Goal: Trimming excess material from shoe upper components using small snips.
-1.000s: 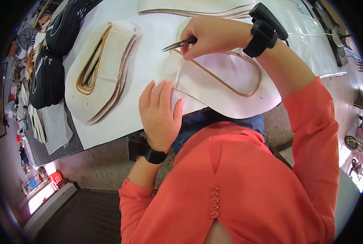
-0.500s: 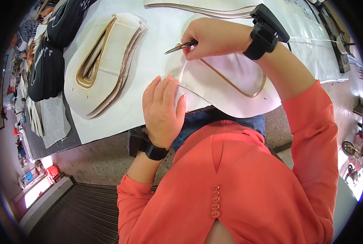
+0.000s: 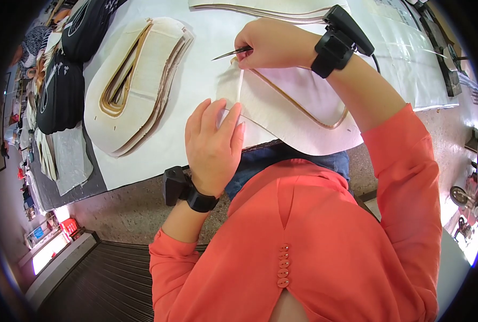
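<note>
Pinching snips, the right fingers curl near the spread left fingers touching a white panel, a red crate beyond.

No readable text; white marks on black bundle too small.

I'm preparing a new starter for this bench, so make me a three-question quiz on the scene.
1. Which hand holds the slim pointed tool?
2. True or false: a black device is strapped to each wrist.
3. Relative to the left hand, the stack of cream pieces lies: A) beneath it; B) to its left and farther from the body; C) to its right.

Key: 1. The right hand. 2. True. 3. B.
</note>
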{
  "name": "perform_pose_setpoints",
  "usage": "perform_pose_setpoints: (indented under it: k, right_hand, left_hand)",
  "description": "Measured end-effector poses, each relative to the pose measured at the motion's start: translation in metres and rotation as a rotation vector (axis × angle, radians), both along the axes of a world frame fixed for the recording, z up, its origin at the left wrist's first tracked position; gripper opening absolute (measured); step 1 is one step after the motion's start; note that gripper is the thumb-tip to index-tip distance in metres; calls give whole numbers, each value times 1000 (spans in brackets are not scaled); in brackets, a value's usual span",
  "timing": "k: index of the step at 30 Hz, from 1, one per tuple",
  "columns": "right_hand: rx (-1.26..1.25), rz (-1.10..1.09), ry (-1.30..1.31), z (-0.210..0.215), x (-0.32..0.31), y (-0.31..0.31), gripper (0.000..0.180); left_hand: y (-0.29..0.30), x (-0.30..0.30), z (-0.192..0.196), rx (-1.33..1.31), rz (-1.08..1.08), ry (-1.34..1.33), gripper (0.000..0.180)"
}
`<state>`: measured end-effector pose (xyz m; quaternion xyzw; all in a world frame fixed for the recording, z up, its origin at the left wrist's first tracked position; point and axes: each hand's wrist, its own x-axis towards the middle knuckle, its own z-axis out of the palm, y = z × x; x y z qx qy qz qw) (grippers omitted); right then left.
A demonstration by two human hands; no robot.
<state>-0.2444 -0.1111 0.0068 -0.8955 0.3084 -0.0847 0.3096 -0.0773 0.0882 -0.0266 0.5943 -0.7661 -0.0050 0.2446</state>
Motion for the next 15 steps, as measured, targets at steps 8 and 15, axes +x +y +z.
perform_pose_setpoints:
  k: [8,15]
  right_hand:
    - [55,-37,60,-6,6,0,27]
    - [-102,-44,40,-4,-21,10,25]
  left_hand:
    - [-43,7,2,-70,-153,-13,21]
    - [-56,3,7,8,-244,-72,24]
